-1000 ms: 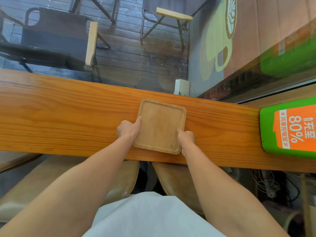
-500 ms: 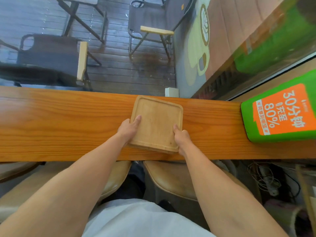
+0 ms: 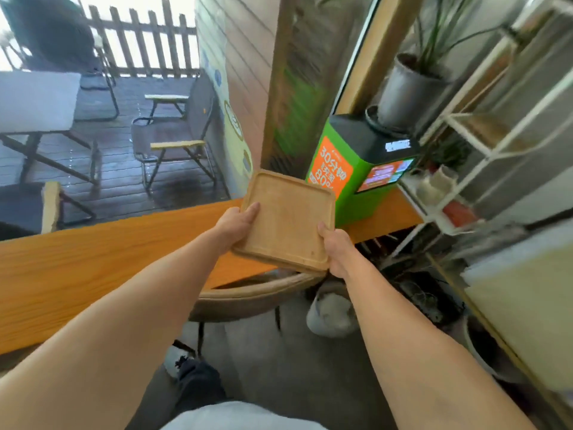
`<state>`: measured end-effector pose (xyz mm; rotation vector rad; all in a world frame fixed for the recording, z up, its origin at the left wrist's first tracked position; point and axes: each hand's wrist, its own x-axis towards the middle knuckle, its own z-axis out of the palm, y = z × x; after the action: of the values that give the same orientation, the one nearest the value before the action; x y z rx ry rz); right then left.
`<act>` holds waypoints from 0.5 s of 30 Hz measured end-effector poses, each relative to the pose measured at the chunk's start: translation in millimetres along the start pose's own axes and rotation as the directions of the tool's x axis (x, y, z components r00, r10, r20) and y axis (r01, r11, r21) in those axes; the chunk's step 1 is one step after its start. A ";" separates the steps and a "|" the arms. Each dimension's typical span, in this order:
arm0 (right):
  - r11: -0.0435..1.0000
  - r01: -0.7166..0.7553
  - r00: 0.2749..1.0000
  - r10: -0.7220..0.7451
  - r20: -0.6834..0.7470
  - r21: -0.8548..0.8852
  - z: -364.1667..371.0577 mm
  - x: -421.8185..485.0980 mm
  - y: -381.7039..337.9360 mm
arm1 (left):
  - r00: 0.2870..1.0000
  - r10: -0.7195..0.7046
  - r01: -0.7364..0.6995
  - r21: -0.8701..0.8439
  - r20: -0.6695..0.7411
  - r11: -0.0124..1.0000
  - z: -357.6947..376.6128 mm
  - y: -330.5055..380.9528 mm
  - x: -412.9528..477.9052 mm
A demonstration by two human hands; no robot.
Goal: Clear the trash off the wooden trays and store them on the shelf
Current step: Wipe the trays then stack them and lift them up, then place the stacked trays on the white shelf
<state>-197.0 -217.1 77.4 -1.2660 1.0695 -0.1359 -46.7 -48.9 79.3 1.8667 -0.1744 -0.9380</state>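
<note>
The square wooden tray (image 3: 286, 220) is up off the wooden counter (image 3: 93, 268), bare of trash, tilted a bit with its far edge higher. Left hand (image 3: 237, 226) grips the left rim, thumb on top; right hand (image 3: 333, 248) clamps the near right corner. A green charging kiosk (image 3: 347, 178) sits just behind it, and the white wire shelf (image 3: 483, 144) is off to the right. I'd keep both grips, level the tray, and swing it wide of the kiosk and the potted plant (image 3: 409, 91) before sliding it in.

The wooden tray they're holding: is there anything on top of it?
Nothing lies on the wooden tray; both hands grip its edges. Its underside is hidden.
</note>
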 end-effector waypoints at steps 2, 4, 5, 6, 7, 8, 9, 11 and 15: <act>0.995 0.031 0.998 -0.025 -0.062 0.092 -49.7 -23.4 3.2 | 0.995 0.087 -0.088 0.030 0.041 0.996 44.1 18.3 -15.6; 0.989 0.045 0.989 -0.025 -0.148 0.137 -101.2 -48.8 11.8 | 0.978 0.178 -0.182 0.036 0.106 0.983 93.7 33.6 -30.9; 0.987 0.044 0.982 -0.014 -0.191 0.154 -126.9 -61.7 17.6 | 0.969 0.199 -0.208 0.054 0.145 0.977 119.5 40.5 -38.3; 0.985 0.039 0.972 0.003 -0.235 0.171 -151.3 -74.9 24.5 | 0.961 0.205 -0.222 0.079 0.183 0.972 145.4 46.5 -46.3; 0.982 0.032 0.959 0.022 -0.283 0.185 -174.9 -87.6 31.9 | 0.954 0.201 -0.228 0.105 0.220 0.968 170.8 52.2 -55.1; 0.981 0.028 0.943 0.038 -0.330 0.194 -198.0 -100.3 38.6 | 0.947 0.195 -0.233 0.131 0.254 0.964 195.7 57.5 -63.5; 0.978 0.031 0.927 0.048 -0.371 0.204 -219.8 -112.3 44.6 | 0.940 0.188 -0.239 0.160 0.284 0.958 219.6 62.2 -72.1; 0.970 0.058 0.896 0.055 -0.441 0.238 -259.2 -133.6 54.0 | 0.923 0.189 -0.267 0.203 0.335 0.942 263.3 71.8 -89.7; 0.964 0.106 0.811 0.057 -0.583 0.242 -315.8 -160.7 71.0 | 0.881 0.181 -0.317 0.261 0.436 0.912 331.2 91.0 -114.9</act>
<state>-539.9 -313.9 138.3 -1.0083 1.5058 -0.7100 -322.7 -272.9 148.4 1.8597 -0.8553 -1.1525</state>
